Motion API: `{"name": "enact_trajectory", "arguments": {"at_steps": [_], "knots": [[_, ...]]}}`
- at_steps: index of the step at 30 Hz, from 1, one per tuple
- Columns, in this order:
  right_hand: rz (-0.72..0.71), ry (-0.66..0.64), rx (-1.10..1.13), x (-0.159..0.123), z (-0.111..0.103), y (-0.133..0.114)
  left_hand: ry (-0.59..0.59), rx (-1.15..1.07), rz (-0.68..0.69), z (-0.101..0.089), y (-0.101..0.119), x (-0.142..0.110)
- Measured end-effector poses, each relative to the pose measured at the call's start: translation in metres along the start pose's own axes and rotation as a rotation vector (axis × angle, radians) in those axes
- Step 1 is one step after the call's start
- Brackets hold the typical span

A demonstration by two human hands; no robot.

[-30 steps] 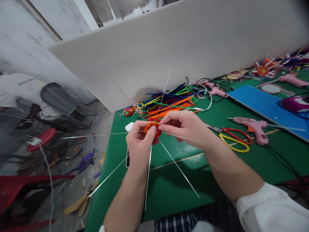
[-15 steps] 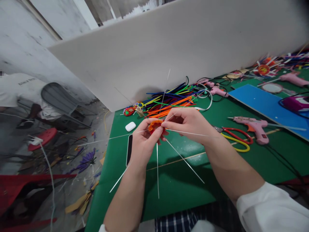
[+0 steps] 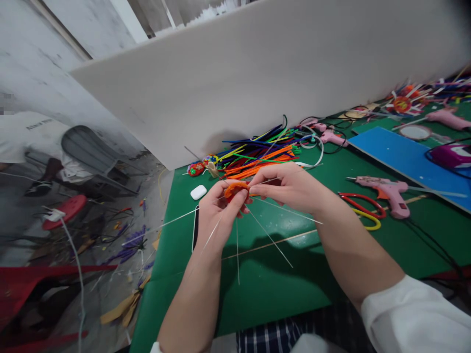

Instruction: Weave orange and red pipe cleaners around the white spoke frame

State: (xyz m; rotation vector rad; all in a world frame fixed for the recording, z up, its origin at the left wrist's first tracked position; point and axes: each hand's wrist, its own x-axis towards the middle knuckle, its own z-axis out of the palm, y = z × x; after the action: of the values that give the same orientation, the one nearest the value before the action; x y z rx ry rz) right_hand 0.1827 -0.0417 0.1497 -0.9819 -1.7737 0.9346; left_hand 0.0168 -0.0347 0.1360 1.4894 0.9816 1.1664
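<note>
A green table (image 3: 265, 299) takes up the middle of the room, and a heap of coloured pipe cleaners (image 3: 265, 152) sprawls across its far side. Over at the left edge I can see a small white case (image 3: 198, 192), just beyond a dark phone (image 3: 196, 230), partly hidden. To the right lie red-and-yellow-handled scissors (image 3: 368, 215), a pink glue gun (image 3: 382, 187) and a blue board (image 3: 397, 152). Down on the grey floor (image 3: 154, 186), cardboard scraps (image 3: 121, 309) lie near a purple bundle (image 3: 134, 242).

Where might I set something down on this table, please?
The table is free between its left edge and the left forearm, and between the right forearm, scissors and pink glue gun. Crowded: along the white board, where coloured stems lie heaped.
</note>
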Motion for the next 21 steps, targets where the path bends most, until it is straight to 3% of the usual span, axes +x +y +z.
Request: {"name": "enact_trajectory", "arguments": {"at_steps": [5,9,14,21], "knots": [[-0.081,-0.013,-0.159,0.000,0.000,-0.003,0.083,0.004,0.026,0.000,0.000,0.000],[-0.070,-0.111,-0.166,-0.002,-0.001,-0.006,0.146,0.028,0.082,-0.001,-0.003,0.000],[-0.076,-0.148,-0.186,-0.003,-0.004,-0.006,0.114,0.034,0.039,-0.001,0.001,0.001],[-0.114,-0.110,-0.413,-0.007,-0.002,-0.011,0.137,0.053,0.051,-0.001,0.001,0.000]]}}
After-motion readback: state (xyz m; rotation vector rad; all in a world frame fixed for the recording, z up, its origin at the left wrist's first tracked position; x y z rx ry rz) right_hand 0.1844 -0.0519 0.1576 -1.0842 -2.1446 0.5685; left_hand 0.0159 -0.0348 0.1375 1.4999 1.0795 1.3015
